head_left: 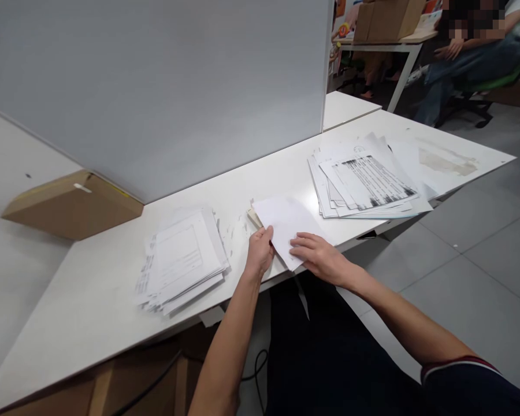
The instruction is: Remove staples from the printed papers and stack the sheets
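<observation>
A blank white sheet of paper [286,222] lies at the near edge of the white table [91,300], partly over a beige envelope [254,216]. My left hand [259,251] pinches the sheet's left edge between thumb and fingers. My right hand [318,255] lies flat with its fingers pressing on the sheet's near corner. A stack of printed papers [182,260] sits to the left of my hands. A looser pile of printed sheets [366,185] is spread out to the right.
A grey partition panel [156,86] stands along the back of the table. A cardboard box [71,202] lies at its left end. Another person sits on a chair [481,52] at the far right beside a table bearing boxes [387,20].
</observation>
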Demonstrator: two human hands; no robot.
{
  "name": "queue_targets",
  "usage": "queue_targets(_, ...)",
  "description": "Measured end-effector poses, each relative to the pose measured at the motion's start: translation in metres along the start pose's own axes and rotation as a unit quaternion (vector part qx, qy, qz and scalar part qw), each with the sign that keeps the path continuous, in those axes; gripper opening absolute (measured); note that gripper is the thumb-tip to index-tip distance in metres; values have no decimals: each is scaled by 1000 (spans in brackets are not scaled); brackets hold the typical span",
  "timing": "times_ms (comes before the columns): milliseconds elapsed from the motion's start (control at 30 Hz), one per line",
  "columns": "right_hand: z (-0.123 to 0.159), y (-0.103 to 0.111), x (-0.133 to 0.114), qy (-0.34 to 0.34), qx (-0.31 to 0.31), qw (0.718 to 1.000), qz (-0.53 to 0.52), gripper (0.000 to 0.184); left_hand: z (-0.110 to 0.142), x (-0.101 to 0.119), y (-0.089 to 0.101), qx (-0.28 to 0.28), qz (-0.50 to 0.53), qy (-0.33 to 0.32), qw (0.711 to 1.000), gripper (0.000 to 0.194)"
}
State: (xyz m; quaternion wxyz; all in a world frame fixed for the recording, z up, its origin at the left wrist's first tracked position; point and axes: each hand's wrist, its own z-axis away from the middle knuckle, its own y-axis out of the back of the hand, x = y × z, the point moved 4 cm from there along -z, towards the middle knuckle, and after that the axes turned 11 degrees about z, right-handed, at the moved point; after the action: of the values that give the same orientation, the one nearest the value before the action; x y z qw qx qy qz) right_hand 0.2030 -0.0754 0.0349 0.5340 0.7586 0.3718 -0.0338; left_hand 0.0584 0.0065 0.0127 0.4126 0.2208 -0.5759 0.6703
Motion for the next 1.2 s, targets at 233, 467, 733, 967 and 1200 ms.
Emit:
queue_targets(233,-13,43,45,-315,161,931,-91,42,2,17,6,-53,-17,-46,997,35)
queue_targets(467,-44,0,60,-357,166,898,-198,35,-5,26,16,-77,-31,-61,995,31)
queue_targets(733,-48,-19,47,-307,139,920,-202,42,-18,40,41,19,77,-126,989,30)
queue_targets(967,-45,-31,49,-288,85,917,-262,36,-16,35,43,14,96,-88,991,39)
queue_targets(1200,-44,-28,49,-293,83,914,-269,36,-17,36,44,24,88,-137,986,31)
